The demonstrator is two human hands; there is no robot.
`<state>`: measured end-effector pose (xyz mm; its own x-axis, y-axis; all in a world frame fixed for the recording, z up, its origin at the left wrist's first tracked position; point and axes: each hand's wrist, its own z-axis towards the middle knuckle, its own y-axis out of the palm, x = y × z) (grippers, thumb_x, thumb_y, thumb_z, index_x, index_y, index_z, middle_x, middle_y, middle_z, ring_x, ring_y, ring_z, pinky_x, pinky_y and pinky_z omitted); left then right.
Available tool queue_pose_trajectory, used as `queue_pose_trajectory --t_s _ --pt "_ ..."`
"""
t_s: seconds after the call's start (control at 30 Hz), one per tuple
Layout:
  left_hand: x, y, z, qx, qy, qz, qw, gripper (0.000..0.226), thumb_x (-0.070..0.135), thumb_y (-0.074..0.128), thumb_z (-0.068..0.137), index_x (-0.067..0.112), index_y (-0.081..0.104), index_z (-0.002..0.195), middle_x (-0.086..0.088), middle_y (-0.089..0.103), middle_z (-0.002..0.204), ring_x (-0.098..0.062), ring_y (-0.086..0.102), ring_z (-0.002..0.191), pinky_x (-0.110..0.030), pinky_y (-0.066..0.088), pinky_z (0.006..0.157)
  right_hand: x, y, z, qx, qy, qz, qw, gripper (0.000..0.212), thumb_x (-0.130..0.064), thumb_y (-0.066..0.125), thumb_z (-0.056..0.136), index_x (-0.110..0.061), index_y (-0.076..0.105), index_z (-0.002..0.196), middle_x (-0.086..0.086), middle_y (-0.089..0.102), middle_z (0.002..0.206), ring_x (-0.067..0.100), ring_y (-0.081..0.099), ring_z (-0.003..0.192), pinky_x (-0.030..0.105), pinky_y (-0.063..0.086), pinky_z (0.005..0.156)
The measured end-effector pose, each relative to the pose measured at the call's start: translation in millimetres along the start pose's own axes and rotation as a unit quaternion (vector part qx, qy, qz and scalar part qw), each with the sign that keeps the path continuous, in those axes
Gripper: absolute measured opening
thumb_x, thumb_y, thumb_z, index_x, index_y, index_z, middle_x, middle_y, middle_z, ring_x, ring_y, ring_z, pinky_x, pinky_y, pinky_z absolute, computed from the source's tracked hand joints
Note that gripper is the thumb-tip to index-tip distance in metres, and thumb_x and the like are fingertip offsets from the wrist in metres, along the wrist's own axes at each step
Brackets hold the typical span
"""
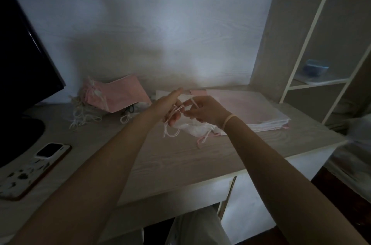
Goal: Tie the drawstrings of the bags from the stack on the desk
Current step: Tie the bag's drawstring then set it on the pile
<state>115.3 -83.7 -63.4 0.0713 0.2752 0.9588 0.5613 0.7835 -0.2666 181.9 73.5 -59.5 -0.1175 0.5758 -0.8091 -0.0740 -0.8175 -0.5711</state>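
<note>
A sheer white drawstring bag (195, 128) lies bunched on the desk under my hands. Its pink-white drawstrings (176, 110) are looped over the fingers of my left hand (170, 104), whose index finger points out straight. My right hand (202, 111) pinches a strand of the same drawstring just to the right. More cord (170, 134) hangs loose below my left hand. The flat stack of pale pink bags (251, 108) lies behind and to the right. A heap of pink bags with tied cords (108, 96) sits at the back left.
A dark monitor (24, 68) stands at the left, with a phone (36, 168) lying in front of it. Loose white cords (82, 116) trail from the heap. Shelving (321, 76) rises at the right, holding a blue container (315, 68). The desk's front edge (180, 188) runs below my forearms.
</note>
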Motion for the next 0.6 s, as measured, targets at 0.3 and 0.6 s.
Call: queue_pose_trajectory --t_s 0.3,0.6 --pt "-13.1 -0.9 6.6 -0.027 -0.019 -0.082 0.996 0.056 0.055 0.035 0.098 0.006 0.063 0.092 -0.004 0.055 0.060 -0.014 0.041 0.041 -0.024 0.037 0.046 8.2 1.2 2.1 -0.017 -0.004 0.075 0.997 0.027 -0.003 0.066 0.084 -0.007 0.061 0.110 0.004 0.055 0.064 0.012 0.041 0.046 0.022 0.038 0.044" --pt "-17.9 -3.6 13.5 -0.041 -0.022 -0.156 0.987 0.037 0.037 0.042 0.100 0.005 0.060 0.104 -0.010 0.061 0.071 -0.016 0.046 0.044 -0.027 0.039 0.049 19.0 2.4 18.7 0.066 -0.055 -0.070 0.994 0.010 -0.013 0.067 0.087 -0.005 0.070 0.091 0.006 0.065 0.072 -0.001 0.048 0.044 0.013 0.039 0.048"
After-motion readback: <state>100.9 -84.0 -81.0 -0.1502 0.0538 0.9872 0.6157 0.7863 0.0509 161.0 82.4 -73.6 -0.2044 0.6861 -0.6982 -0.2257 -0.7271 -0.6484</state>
